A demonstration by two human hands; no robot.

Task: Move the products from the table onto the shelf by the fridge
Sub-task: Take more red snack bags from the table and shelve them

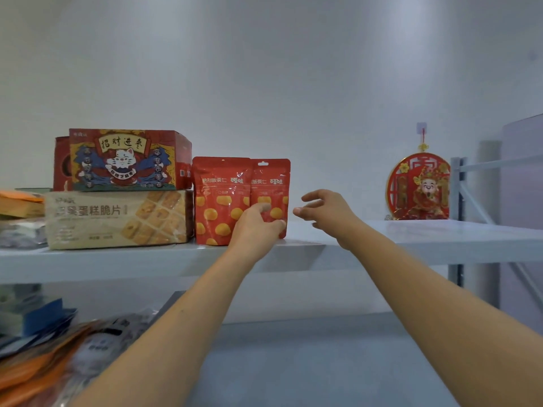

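The right chestnut pouch [271, 183], red with yellow kernels printed on it, is standing upright near the front edge of the upper shelf [382, 248]. The left hand [258, 226] is gripping its lower part, thumb lying across the front and fingers curling round the right edge. The right hand [326, 212] is hovering just beside the pouch on its right, apart from it and holding nothing, with the fingers loosely spread and pointing towards the pouch.

The left chestnut pouch [220, 201], of the same print, is standing edge to edge with the first. On its other side it is sitting against a beige cake-crisp box [117, 218] that is lying flat on the shelf. A red lucky-cat box [123, 160] is resting on top of that box, with another red box [61, 163] showing behind it. Orange packets [20, 201] are lying at the far left of the same shelf.

Well to the right, a round red ornament [418, 186] is hanging from a wall hook [421, 127] beside the grey shelf upright [454, 186]. Below, blurred bags [58, 353] are piling up at the left of the lower shelf [293, 362].
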